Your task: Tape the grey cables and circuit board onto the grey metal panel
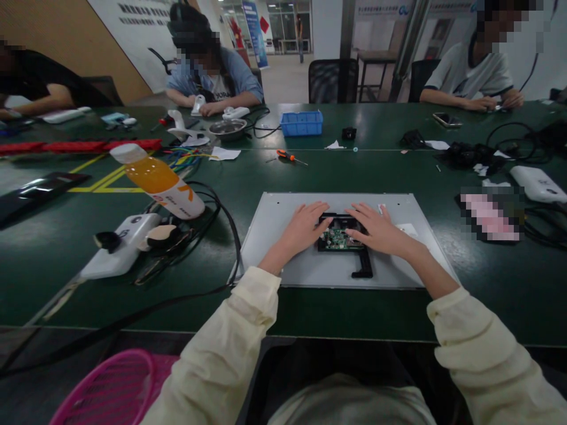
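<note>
A flat grey metal panel (319,274) lies on the green table in front of me. At its middle sits a green circuit board (339,238) in a black plastic frame (364,262), whose hooked arm reaches toward me. My left hand (305,227) rests at the frame's left side, fingers stretched out over its edge. From the right, my right hand (374,227) lies over the frame's other side with fingers spread, the thumb near the board. Both hands look open, and neither is closed round anything. They hide the frame's left and right edges.
Left of the panel, a bottle of orange drink (162,183) leans near a white power strip (121,245) and black cables. Beyond the panel are an orange-black screwdriver (290,157) and a blue basket (302,124). A pink phone (489,217) lies right. Several people sit around the table.
</note>
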`<action>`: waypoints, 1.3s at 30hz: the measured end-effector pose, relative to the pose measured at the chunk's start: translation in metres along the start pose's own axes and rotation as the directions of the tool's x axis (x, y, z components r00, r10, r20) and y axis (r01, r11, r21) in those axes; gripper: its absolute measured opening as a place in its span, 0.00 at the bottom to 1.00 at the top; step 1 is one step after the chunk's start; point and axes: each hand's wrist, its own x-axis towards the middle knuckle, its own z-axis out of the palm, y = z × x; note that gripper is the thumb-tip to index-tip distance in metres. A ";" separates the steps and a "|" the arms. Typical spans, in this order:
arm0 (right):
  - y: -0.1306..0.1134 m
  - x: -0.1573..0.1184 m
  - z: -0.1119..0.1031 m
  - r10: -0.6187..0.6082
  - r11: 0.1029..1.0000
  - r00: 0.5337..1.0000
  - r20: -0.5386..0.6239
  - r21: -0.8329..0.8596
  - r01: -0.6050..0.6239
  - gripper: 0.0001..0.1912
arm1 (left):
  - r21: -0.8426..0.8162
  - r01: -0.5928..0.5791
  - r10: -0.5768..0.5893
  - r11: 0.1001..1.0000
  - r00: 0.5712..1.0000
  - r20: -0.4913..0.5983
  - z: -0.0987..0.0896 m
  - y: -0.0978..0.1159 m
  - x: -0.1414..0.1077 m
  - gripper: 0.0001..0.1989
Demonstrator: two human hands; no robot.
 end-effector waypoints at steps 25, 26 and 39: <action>0.005 0.000 -0.009 0.032 0.999 0.999 -0.033 0.018 -0.031 0.29 | -0.074 0.271 -0.279 0.960 0.950 -0.143 -0.016 -0.038 0.003 0.13; 0.006 0.000 -0.008 0.026 1.000 0.999 -0.033 0.011 -0.026 0.28 | -0.076 0.271 -0.279 0.959 0.951 -0.129 -0.015 -0.040 0.002 0.13; 0.009 0.001 -0.001 -0.004 1.000 1.000 -0.026 -0.015 0.004 0.24 | -0.080 0.243 -0.248 0.967 0.966 -0.073 -0.010 -0.041 0.003 0.11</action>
